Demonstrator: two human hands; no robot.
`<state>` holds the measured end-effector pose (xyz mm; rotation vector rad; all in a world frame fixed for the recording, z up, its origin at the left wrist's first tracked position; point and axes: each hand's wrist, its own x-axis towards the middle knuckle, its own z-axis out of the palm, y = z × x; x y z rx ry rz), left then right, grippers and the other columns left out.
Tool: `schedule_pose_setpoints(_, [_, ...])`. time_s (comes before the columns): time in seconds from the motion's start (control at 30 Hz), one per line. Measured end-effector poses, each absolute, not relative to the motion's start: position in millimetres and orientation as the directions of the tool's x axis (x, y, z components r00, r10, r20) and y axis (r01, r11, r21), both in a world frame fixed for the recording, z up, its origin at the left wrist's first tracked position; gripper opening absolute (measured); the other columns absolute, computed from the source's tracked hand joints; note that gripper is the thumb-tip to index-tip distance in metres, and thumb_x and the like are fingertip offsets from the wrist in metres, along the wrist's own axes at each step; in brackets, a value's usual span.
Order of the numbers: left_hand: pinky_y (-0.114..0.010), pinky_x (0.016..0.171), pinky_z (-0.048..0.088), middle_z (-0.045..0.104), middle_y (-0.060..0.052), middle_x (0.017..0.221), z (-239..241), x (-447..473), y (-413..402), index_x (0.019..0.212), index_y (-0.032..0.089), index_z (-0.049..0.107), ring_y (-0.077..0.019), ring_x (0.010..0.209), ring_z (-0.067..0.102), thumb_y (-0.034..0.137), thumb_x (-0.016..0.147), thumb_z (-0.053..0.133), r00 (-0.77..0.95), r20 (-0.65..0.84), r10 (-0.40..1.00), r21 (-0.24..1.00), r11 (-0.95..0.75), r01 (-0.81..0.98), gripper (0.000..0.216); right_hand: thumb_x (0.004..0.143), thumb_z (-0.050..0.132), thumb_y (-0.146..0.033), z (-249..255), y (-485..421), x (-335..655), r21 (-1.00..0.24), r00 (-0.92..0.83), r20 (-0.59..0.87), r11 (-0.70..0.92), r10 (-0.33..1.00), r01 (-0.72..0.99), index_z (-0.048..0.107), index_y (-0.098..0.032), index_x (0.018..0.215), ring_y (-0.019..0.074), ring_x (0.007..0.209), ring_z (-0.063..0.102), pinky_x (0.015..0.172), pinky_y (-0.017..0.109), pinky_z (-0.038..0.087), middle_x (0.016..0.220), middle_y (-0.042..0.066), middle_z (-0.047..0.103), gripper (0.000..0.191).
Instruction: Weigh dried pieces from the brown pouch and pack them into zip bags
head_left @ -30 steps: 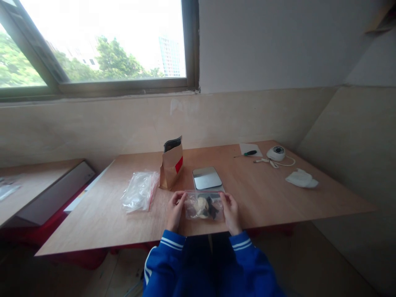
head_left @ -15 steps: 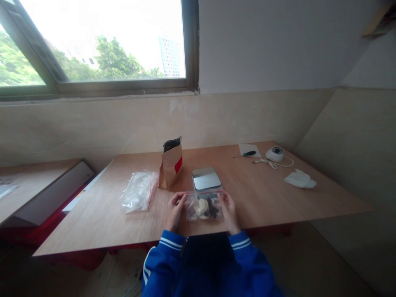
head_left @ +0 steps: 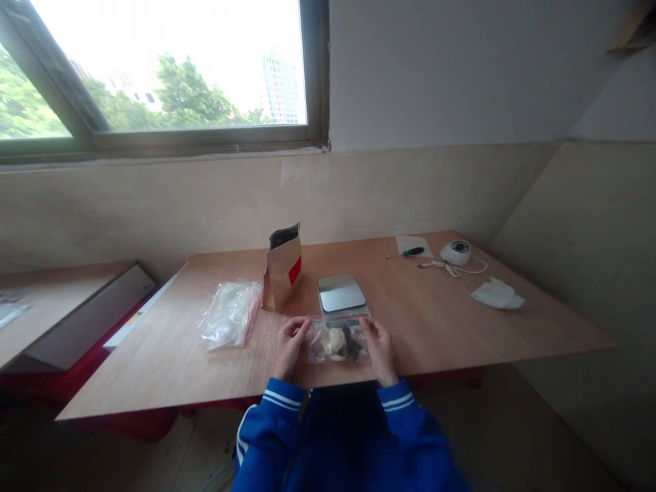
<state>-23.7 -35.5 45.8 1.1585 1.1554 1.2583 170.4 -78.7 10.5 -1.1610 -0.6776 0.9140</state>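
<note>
1. Since 1.0 s ago: right hand [head_left: 378, 345] has shifted slightly inward along the top edge of the zip bag [head_left: 338, 343]; left hand [head_left: 288, 345] approx. unchanged.
2. Hands: each pinches one top corner of the bag. Bag lies on counter [head_left: 435, 328] near its front edge, just in front of scale [head_left: 341, 294].
3. Risk (est.): seal may be only partly pressed, so contents could spill if tipped. A pull toward the body could drag it off the edge.
4. Appearance: clear plastic, red strip at top, pale and dark pieces inside; type cannot be told.
</note>
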Motion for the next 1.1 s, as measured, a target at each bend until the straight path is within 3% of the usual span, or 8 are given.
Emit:
schedule_pose_setpoints(0.3, [-0.019,0.055,0.041,0.063,-0.001,0.073,44.6,-25.4,-36.2,0.078,0.015,0.068,-0.0120,0.066,0.055,0.047,0.065,0.075,-0.026,0.026,0.999,0.996,-0.029,-0.086,0.035,0.076,0.069,-0.048,14.1,-80.5,169.9,-0.967,0.502,0.022,0.147,0.864,-0.210,0.069,-0.017,0.093,0.0199,0.082,0.066,0.073,0.030,0.054,0.087,0.005,0.072,0.035])
schedule_pose_setpoints(0.53, [-0.022,0.064,0.044,0.065,-0.001,0.079,44.5,-24.2,-36.3,0.086,0.017,0.067,-0.0131,0.072,0.059,0.044,0.070,0.073,0.061,0.068,0.996,0.987,-0.058,-0.150,0.032,0.075,0.072,-0.046,16.8,-81.9,169.6,-0.960,0.468,0.037,0.161,0.883,-0.227,0.069,-0.018,0.092,0.0195,0.084,0.066,0.076,0.030,0.052,0.087,0.004,0.072,0.033])
schedule_pose_setpoints(0.67, [-0.022,0.066,0.045,0.063,-0.001,0.076,41.1,-23.6,-35.4,0.081,0.016,0.065,-0.0125,0.070,0.058,0.040,0.072,0.073,0.118,0.040,0.992,0.983,-0.018,-0.183,0.027,0.076,0.072,-0.044,17.0,-81.9,169.8,-0.965,0.453,0.045,0.156,0.890,-0.209,0.069,-0.018,0.094,0.0186,0.084,0.065,0.078,0.030,0.051,0.088,0.004,0.071,0.032])
schedule_pose_setpoints(1.1, [-0.021,0.066,0.042,0.060,0.001,0.073,40.1,-29.3,-32.8,0.075,0.017,0.064,-0.0125,0.070,0.055,0.039,0.069,0.074,0.105,0.059,0.993,0.982,-0.039,-0.183,0.025,0.069,0.077,-0.045,21.6,-83.7,168.2,-0.934,0.445,-0.009,0.152,0.895,-0.323,0.071,-0.017,0.087,0.0185,0.079,0.065,0.075,0.032,0.055,0.082,0.003,0.070,0.033])
